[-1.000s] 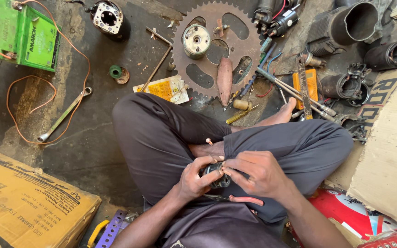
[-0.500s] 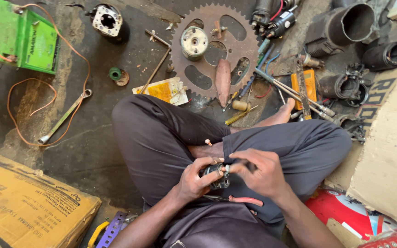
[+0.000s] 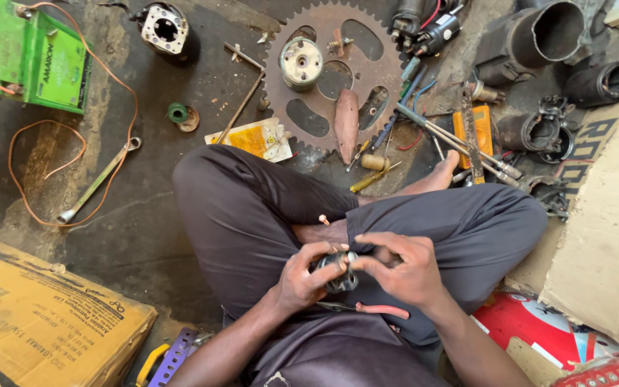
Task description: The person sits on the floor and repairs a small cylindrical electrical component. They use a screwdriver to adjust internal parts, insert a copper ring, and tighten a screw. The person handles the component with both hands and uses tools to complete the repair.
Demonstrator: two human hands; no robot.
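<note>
Item: small dark metal motor part (image 3: 339, 272), round-bodied, held over your lap between crossed legs. Your left hand (image 3: 301, 278) wraps it from the side, fingers curled shut around the body; your right hand (image 3: 402, 271) closes over its top, thumb and forefinger pinched at a small fitting whose exact kind is too small to tell. Risks: the part sits above sloping dark trousers, so any loosened piece would likely roll off the cloth and vanish among the floor clutter; a small pin-like object (image 3: 323, 219) already rests on your left knee and could slide off if you shift. The red-handled pliers (image 3: 374, 309) lie on your lap just beneath your wrists and may be knocked away by a sudden pull. Room: narrow. Ahead, near your foot, lie the rusty sprocket (image 3: 338, 93), screwdrivers (image 3: 424, 129) and a yellow meter (image 3: 480, 129); to your right a cardboard sheet (image 3: 603, 236) stands close; to your left a cardboard box (image 3: 37, 322) and wrench (image 3: 98, 183), with bare concrete between them and your knee as the only free space.
</note>
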